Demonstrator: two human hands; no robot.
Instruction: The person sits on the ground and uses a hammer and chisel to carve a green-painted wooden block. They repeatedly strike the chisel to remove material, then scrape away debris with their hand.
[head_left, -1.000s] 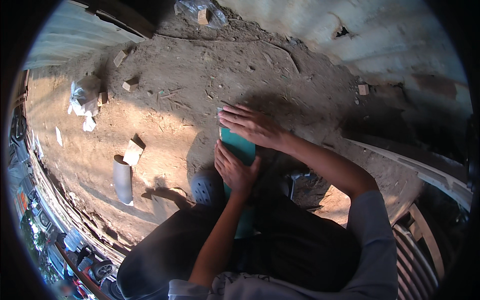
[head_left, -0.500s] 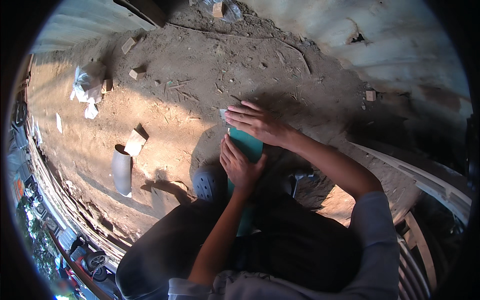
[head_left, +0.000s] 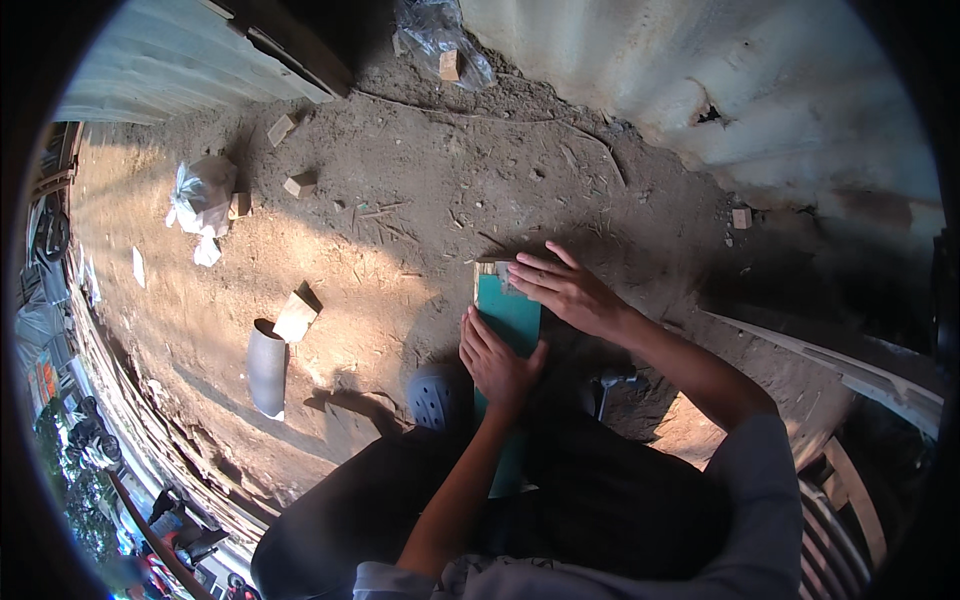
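A long green-faced board [head_left: 511, 310] runs away from me between my legs, its far end showing a bare wood edge. My left hand [head_left: 497, 360] is closed over it, with the fingers along its left edge and the thumb on the right. At the far end, my right hand [head_left: 570, 292] presses a small grey flat piece [head_left: 505, 278] against the board with its fingers laid together. Part of that piece is under the fingers, and its kind cannot be made out. The right thumb is hidden.
A grey curved tube [head_left: 266, 368] and a wood block [head_left: 297, 315] lie left on the dirt. Further off are a white plastic bag [head_left: 205, 195] and several wood offcuts. By my right leg stands a metal tool [head_left: 608, 382]. Corrugated sheet [head_left: 620, 70] borders the far side.
My right hand and the grey piece have moved back from beyond the board's far end onto it, uncovering its corner. My left hand keeps its hold. The whole view has shifted slightly.
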